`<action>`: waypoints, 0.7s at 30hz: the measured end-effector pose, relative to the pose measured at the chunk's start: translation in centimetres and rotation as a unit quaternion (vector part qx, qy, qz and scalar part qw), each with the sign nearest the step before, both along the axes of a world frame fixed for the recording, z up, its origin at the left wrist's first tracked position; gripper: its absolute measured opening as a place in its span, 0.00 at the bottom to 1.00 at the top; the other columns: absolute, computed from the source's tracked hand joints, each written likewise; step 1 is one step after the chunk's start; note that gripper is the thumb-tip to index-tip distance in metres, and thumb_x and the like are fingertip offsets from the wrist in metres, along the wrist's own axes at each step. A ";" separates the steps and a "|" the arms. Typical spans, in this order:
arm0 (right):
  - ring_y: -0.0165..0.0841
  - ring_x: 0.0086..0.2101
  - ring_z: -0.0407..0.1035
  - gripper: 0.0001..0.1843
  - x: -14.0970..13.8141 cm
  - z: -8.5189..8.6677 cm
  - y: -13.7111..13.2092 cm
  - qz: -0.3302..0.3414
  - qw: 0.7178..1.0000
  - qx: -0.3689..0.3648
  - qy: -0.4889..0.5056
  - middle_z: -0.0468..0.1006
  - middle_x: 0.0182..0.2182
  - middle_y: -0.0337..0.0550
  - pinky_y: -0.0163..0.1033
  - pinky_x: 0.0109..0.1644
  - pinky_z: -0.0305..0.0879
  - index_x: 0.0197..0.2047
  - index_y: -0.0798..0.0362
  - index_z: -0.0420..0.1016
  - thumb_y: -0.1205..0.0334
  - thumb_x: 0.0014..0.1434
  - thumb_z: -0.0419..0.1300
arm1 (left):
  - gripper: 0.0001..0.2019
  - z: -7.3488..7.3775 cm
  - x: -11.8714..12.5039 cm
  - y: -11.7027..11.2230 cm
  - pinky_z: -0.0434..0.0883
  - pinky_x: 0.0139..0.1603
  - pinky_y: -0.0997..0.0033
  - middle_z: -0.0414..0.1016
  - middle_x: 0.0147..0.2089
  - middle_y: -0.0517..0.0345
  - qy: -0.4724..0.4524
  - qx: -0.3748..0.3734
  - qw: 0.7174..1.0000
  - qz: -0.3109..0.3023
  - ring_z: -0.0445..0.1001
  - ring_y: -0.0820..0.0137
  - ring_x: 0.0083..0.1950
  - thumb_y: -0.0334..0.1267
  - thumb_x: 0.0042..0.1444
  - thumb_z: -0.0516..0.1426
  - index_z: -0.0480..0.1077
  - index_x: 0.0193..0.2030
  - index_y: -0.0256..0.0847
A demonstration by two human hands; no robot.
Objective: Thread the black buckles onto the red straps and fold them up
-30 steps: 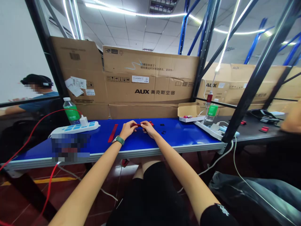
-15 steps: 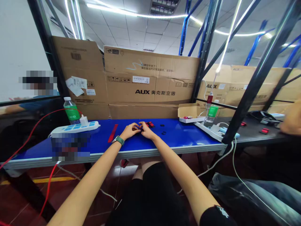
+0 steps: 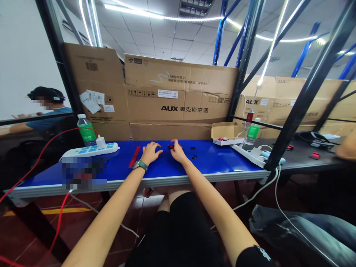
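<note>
Your left hand [image 3: 150, 154] lies wide open on the table [image 3: 222, 159], mid-frame; your right hand [image 3: 177, 152] narrows at small red parts [image 3: 172, 146]; whether it holds them, you cannot tell.

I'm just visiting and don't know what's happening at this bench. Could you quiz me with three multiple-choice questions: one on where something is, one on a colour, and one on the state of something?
1. Where does the long red strip lie on the blue bench top?
A) Left of the left hand
B) Right of the right hand
C) On the floor

2. What colour is the watch band on the left wrist?
A) Red
B) Green
C) White

3. What state is the small cardboard box in?
A) Taped shut
B) Crushed flat
C) Open, lid up

Answers:
1. A: the strip lies beside that hand.
2. B: the band shows green.
3. C: its lid stands up, with small red items inside.
</note>
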State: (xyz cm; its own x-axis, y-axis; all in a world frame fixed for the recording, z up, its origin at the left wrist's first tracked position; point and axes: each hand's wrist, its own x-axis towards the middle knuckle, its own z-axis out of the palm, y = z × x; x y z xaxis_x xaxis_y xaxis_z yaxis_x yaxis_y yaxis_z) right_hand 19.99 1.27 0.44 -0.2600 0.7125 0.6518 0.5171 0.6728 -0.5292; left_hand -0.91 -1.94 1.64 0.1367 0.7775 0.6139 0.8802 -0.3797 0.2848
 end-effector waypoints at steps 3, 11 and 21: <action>0.39 0.47 0.69 0.19 1.5 0.5 0.3 -0.136 0.988 0.031 0.070 0.73 0.46 0.52 0.44 0.55 0.66 0.51 0.54 0.65 0.74 0.56 0.50 | 0.17 -0.2 -0.4 -0.3 0.63 0.57 0.45 0.73 0.57 0.35 -0.012 0.009 0.978 0.207 0.69 0.46 0.59 0.41 0.63 0.54 0.74 0.54 0.35; 0.44 0.51 0.70 0.20 4.2 1.7 0.7 -0.299 0.948 -0.090 0.060 0.75 0.51 0.56 0.47 0.55 0.64 0.59 0.55 0.61 0.70 0.64 0.48 | 0.22 -0.5 -0.6 -0.5 0.62 0.54 0.44 0.76 0.51 0.26 0.008 -0.100 0.948 0.301 0.72 0.40 0.56 0.42 0.60 0.52 0.75 0.52 0.27; 0.50 0.64 0.57 0.21 3.7 1.5 0.4 -0.362 0.915 -0.131 -0.125 0.74 0.56 0.64 0.63 0.63 0.49 0.64 0.57 0.64 0.63 0.69 0.49 | 0.17 0.4 0.1 -0.4 0.70 0.56 0.68 0.84 0.46 0.60 0.055 -0.096 0.965 -0.237 0.78 0.64 0.50 0.38 0.59 0.52 0.82 0.46 0.49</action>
